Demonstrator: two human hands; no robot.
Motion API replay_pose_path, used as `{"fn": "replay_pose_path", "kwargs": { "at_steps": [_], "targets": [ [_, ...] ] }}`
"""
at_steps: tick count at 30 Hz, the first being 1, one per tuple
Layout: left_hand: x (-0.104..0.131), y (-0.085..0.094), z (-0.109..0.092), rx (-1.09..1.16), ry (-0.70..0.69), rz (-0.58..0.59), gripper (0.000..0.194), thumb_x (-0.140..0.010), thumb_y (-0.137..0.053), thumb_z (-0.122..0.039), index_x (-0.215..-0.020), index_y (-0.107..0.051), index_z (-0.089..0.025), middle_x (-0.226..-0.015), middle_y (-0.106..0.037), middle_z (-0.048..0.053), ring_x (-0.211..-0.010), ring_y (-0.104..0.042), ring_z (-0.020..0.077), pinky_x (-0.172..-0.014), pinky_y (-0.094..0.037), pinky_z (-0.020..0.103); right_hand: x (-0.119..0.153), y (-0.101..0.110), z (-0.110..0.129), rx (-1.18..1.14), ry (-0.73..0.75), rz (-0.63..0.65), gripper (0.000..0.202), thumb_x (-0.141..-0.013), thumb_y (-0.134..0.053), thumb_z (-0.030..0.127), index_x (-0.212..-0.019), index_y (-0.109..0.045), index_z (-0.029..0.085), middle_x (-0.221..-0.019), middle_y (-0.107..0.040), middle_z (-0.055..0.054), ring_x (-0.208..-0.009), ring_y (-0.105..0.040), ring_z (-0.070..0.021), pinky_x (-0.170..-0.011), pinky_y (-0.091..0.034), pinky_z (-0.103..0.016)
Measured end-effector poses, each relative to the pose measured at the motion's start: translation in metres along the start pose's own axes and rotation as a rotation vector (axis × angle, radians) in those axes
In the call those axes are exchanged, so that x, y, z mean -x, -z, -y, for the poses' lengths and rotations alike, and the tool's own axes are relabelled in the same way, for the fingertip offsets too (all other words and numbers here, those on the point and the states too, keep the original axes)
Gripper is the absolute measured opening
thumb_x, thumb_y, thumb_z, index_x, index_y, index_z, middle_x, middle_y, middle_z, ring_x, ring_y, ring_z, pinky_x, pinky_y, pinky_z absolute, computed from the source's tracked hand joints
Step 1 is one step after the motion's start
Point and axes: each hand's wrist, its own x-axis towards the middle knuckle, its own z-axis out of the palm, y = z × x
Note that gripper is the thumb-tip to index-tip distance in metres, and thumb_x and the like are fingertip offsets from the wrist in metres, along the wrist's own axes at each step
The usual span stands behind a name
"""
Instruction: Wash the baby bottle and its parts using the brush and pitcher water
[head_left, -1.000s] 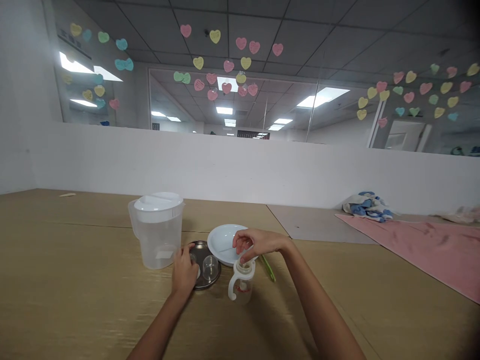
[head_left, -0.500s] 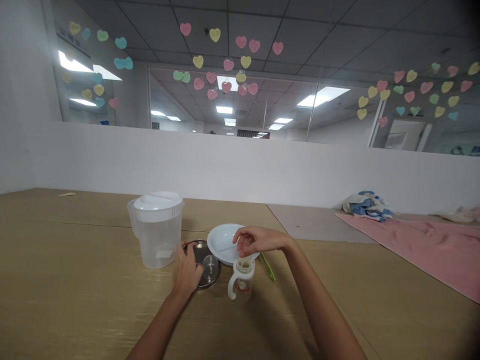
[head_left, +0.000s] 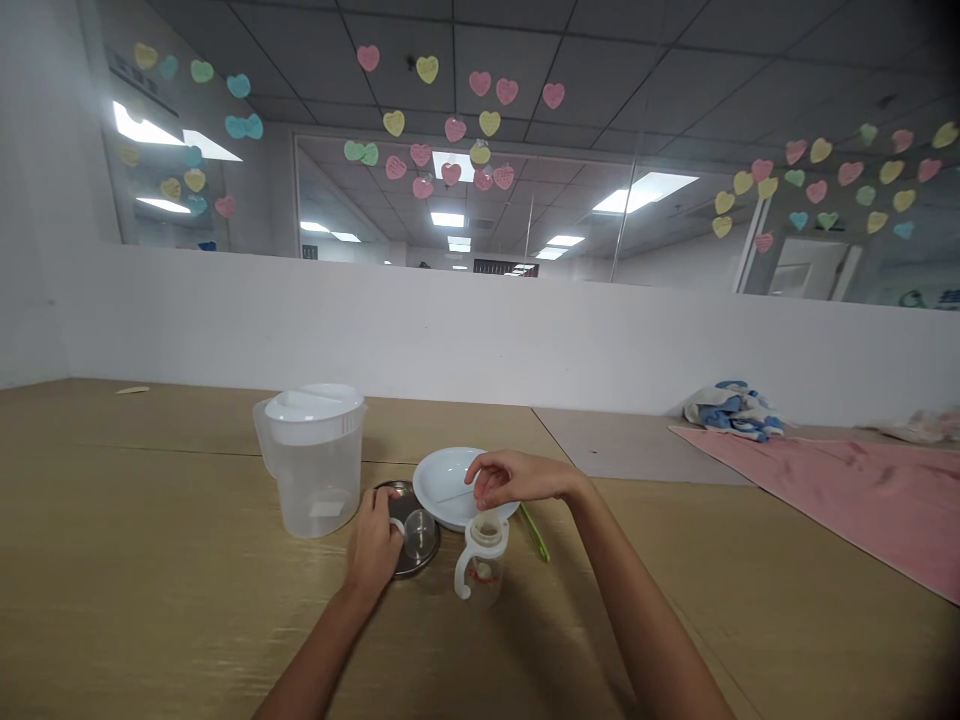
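Observation:
A round metal tray (head_left: 409,572) lies on the table, with a small clear cup (head_left: 420,535) on it. My left hand (head_left: 373,540) is at the tray's left side, its fingers closed at the cup's white handle. Just right of the tray stands an upright clear bottle (head_left: 485,578) with a white collar and handle, its mouth uncovered and something red and pale inside. Above the bottle mouth, my right hand (head_left: 517,478) is bent down with curled fingers; what they pinch is too small to name. Behind them is a white bowl (head_left: 444,480), partly covered by my right hand.
A lidded translucent pitcher (head_left: 319,475) stands left of the tray. A green utensil (head_left: 536,535) lies beside the bowl. Farther right are a crumpled blue and white cloth (head_left: 733,410) and a pink cloth (head_left: 847,490). A white wall (head_left: 450,330) rises behind the table.
My left thumb has moved off the near side of the cup, and the white handle now shows. My right hand has barely moved.

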Motion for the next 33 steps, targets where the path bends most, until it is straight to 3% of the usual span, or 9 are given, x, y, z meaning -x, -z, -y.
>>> {"fn": "replay_pose_path", "kwargs": {
  "at_steps": [7, 12, 16, 24, 33],
  "targets": [
    [-0.003, 0.006, -0.002, 0.084, -0.079, -0.324, 0.018, -0.078, -0.036, -0.012, -0.086, -0.051, -0.019, -0.094, -0.044, 0.007, -0.094, -0.049, 0.0219, -0.088, -0.041, 0.038, -0.001, 0.001, -0.004, -0.008, 0.014, 0.008, 0.043, -0.072, -0.064, 0.042, -0.106, -0.055, 0.018, -0.097, -0.064, -0.005, -0.088, -0.058, -0.0156, -0.073, -0.044, -0.026],
    [-0.008, 0.007, 0.006, 0.113, -0.041, -0.378, 0.021, -0.081, -0.036, -0.018, -0.085, -0.056, -0.017, -0.095, -0.046, 0.009, -0.095, -0.050, 0.0224, -0.090, -0.042, 0.039, -0.001, 0.000, -0.003, -0.011, 0.005, 0.008, 0.039, -0.074, -0.062, 0.041, -0.106, -0.055, 0.019, -0.097, -0.065, -0.005, -0.089, -0.058, -0.0151, -0.072, -0.044, -0.025],
    [-0.011, 0.001, 0.018, 0.102, -0.020, -0.340, 0.025, -0.079, -0.037, -0.019, -0.083, -0.061, -0.017, -0.098, -0.050, 0.009, -0.098, -0.052, 0.0225, -0.091, -0.042, 0.039, -0.002, 0.000, -0.002, -0.010, 0.010, 0.010, 0.039, -0.075, -0.061, 0.041, -0.106, -0.055, 0.018, -0.098, -0.065, -0.005, -0.090, -0.058, -0.0162, -0.073, -0.044, -0.026],
    [-0.012, -0.008, 0.028, 0.005, -0.002, -0.083, 0.031, -0.077, -0.037, -0.012, -0.097, -0.060, -0.015, -0.102, -0.060, 0.008, -0.102, -0.053, 0.0223, -0.093, -0.040, 0.036, -0.003, 0.000, -0.004, -0.022, 0.026, 0.028, 0.040, -0.075, -0.061, 0.046, -0.105, -0.055, 0.020, -0.098, -0.065, -0.005, -0.091, -0.058, -0.0168, -0.073, -0.044, -0.027],
    [-0.012, -0.007, 0.026, -0.049, 0.018, 0.001, 0.030, -0.082, -0.036, -0.018, -0.104, -0.057, -0.015, -0.105, -0.060, 0.009, -0.097, -0.055, 0.0221, -0.087, -0.043, 0.035, -0.004, 0.000, -0.006, 0.001, 0.029, 0.023, 0.041, -0.075, -0.061, 0.048, -0.105, -0.056, 0.020, -0.096, -0.064, -0.005, -0.089, -0.057, -0.0164, -0.072, -0.044, -0.026]
  ]
}}
